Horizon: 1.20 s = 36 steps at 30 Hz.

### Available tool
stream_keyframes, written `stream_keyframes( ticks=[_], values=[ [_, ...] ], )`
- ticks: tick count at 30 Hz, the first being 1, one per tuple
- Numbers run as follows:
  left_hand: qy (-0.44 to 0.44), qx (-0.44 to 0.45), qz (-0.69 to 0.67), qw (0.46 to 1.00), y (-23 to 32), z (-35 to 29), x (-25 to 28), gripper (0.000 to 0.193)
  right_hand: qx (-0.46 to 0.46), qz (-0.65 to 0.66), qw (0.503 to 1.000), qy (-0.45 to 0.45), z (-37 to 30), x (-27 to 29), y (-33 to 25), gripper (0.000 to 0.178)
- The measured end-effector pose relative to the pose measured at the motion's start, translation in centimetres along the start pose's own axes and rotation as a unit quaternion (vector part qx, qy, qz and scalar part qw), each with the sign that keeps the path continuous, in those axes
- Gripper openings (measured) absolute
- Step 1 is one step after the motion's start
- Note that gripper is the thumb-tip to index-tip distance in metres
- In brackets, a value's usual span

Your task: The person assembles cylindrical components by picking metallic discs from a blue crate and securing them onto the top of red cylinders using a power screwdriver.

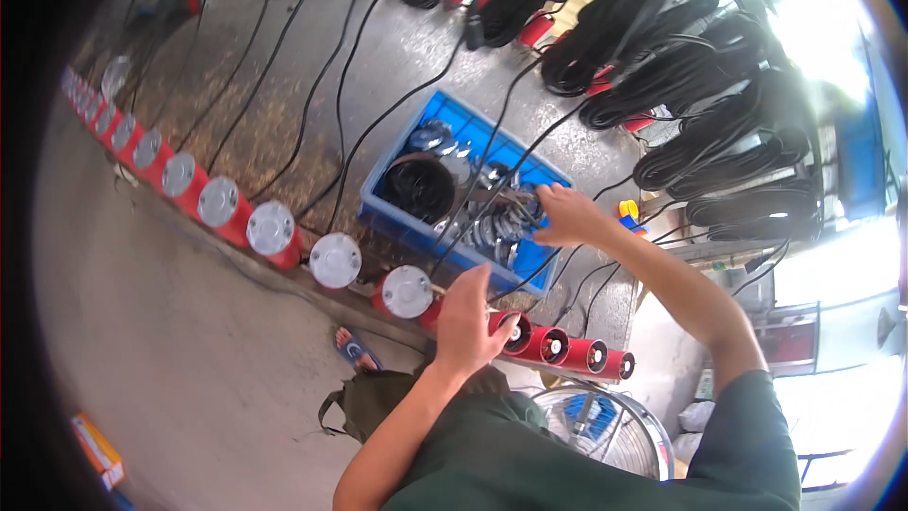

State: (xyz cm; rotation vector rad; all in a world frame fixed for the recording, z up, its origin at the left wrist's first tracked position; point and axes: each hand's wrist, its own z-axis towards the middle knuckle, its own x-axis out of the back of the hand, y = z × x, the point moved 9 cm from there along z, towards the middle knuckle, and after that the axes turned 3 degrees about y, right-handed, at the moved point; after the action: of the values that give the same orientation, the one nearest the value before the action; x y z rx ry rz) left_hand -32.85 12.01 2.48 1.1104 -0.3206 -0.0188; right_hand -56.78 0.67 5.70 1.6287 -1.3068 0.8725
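Note:
My right hand (569, 216) reaches into a blue plastic crate (402, 220), thumb and fingers spread at a pile of shiny metal parts (494, 229). A round black container (418, 187) sits at the crate's left end. Nearer to me, my left hand (465, 324) is open over the row along the bench edge. Its thumb is by an open-ended red cylinder (512, 332) with a pale centre. More open red cylinders (551, 346) lie to the right. Toward the left, red cylinders carry clear round covers (407, 291); my left hand partly hides one red body.
Black cables run from the row across the worn metal bench (284, 66). Thick cable coils (695, 66) crowd its far and right sides. A yellow and blue item (629, 213) lies right of the crate. Below the bench edge stands a round fan (605, 431).

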Motion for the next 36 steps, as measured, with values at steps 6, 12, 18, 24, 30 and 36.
stream_keyframes(
  ticks=[6, 12, 18, 24, 30, 36],
  values=[
    [-0.287, 0.039, 0.298, 0.91, -5.5, 10.5, -13.5, 0.036, -0.042, -0.074, 0.968, 0.235, 7.4, -2.6, 1.9, 0.084],
    [-0.339, 0.204, 0.34, 0.853, -13.1, 8.2, -23.2, 0.029, 0.011, 0.097, 0.951, 0.292, 9.4, -3.8, 0.1, 0.026],
    [-0.264, 0.113, 0.357, 0.889, -19.5, 4.4, -25.6, 0.062, 0.216, 0.205, 0.912, 0.284, 12.6, -2.6, -9.0, 0.012],
    [-0.053, -0.127, 0.532, 0.835, -19.3, 1.0, -25.9, 0.067, 0.189, 0.146, 0.932, 0.274, 16.2, -2.5, -13.2, 0.012],
    [-0.153, 0.113, 0.266, 0.945, -15.8, 6.0, -17.5, 0.046, 0.292, 0.122, 0.91, 0.268, 18.2, -2.4, -13.2, 0.013],
    [-0.156, 0.323, -0.063, 0.931, -6.0, 6.6, -4.6, 0.039, 0.225, 0.309, 0.872, 0.305, 16.6, 0.4, -6.8, 0.015]
  ],
)
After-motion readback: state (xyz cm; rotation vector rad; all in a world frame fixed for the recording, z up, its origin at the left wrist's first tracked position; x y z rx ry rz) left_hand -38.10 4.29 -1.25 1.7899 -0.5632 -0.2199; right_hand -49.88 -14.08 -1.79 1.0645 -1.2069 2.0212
